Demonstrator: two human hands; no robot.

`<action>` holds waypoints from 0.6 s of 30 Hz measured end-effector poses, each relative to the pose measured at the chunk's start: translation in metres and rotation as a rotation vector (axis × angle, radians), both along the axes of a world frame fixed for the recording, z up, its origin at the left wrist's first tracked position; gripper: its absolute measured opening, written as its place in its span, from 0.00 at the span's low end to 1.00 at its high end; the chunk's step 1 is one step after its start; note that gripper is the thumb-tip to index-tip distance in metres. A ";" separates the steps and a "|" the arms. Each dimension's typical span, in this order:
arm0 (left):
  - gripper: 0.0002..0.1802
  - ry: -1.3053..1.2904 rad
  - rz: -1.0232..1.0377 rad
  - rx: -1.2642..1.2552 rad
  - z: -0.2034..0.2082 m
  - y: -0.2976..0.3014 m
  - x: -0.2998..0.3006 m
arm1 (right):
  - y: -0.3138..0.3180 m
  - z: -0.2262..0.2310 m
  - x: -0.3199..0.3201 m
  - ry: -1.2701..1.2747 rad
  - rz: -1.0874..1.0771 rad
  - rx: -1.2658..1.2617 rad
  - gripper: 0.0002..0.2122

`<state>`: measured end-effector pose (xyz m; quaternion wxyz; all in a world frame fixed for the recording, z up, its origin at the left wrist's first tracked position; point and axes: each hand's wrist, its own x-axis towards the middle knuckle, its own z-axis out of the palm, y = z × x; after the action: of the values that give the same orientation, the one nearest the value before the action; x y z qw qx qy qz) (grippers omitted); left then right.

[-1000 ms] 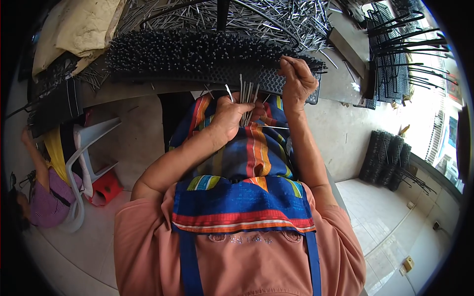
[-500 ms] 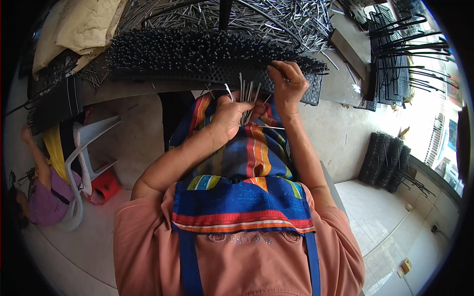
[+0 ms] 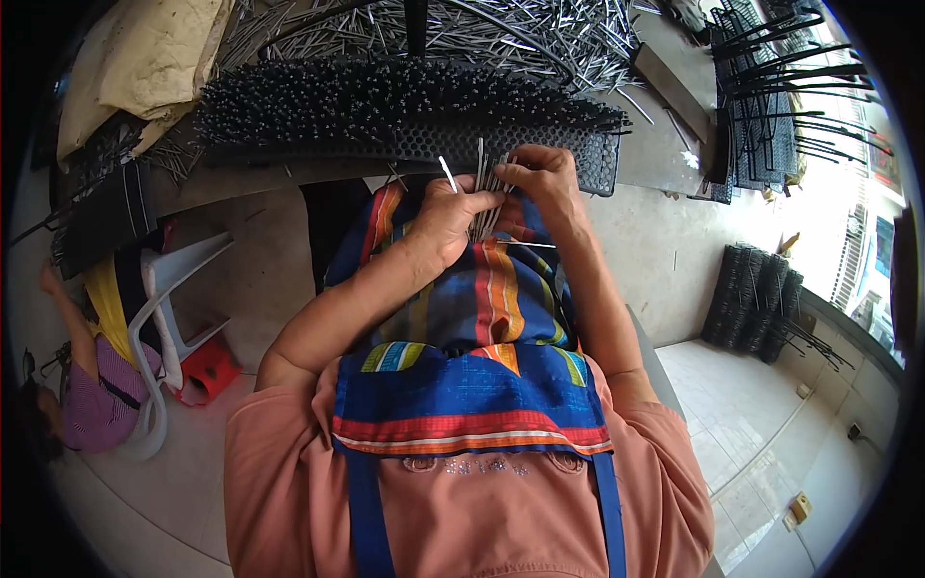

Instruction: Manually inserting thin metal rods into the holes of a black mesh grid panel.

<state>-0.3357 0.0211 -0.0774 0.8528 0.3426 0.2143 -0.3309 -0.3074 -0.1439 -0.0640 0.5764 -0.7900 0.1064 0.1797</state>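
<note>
Above my lap, my left hand (image 3: 447, 220) is closed round a small bundle of thin metal rods (image 3: 488, 210), which stand roughly upright and fan out a little. A separate pale rod sticks up beside its thumb. My right hand (image 3: 542, 179) meets the top of the bundle, thumb and fingers pinched on the rods' upper ends; how many it grips I cannot make out. Just beyond both hands lies a long black perforated rack (image 3: 599, 162). Dense dark rods (image 3: 385, 101) stand in most of its holes, while the holes along the near right part are bare.
A heap of loose metal rods (image 3: 540, 39) covers the table behind the rack. A flat bar (image 3: 665, 82) lies to its right. Black racks with long rods (image 3: 761, 116) stand at far right, dark bundles (image 3: 752, 299) on the floor. Another person (image 3: 101, 385) sits at left by a grey chair (image 3: 154, 318).
My right hand has come down and left from the rack's right part to the bundle. My left hand keeps its hold on the rods.
</note>
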 end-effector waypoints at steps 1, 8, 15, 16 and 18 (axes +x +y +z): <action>0.07 0.012 -0.004 0.003 0.000 -0.003 -0.001 | -0.002 -0.001 -0.003 0.050 -0.079 0.098 0.04; 0.09 0.088 -0.033 0.220 -0.001 0.001 -0.001 | -0.010 0.001 0.001 -0.378 -0.562 0.314 0.01; 0.08 0.064 0.042 0.162 0.008 -0.010 -0.008 | -0.010 -0.011 0.018 -0.747 -0.383 -0.049 0.04; 0.08 0.045 0.031 0.156 0.008 -0.010 -0.008 | -0.007 -0.013 0.019 -0.769 -0.368 -0.088 0.04; 0.08 0.044 0.023 0.140 0.005 -0.010 -0.008 | 0.000 -0.012 0.020 -0.789 -0.351 -0.126 0.04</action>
<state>-0.3433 0.0113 -0.0720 0.8258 0.3913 0.2594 -0.3126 -0.2875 -0.1441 -0.0756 0.5455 -0.8017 0.0213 -0.2434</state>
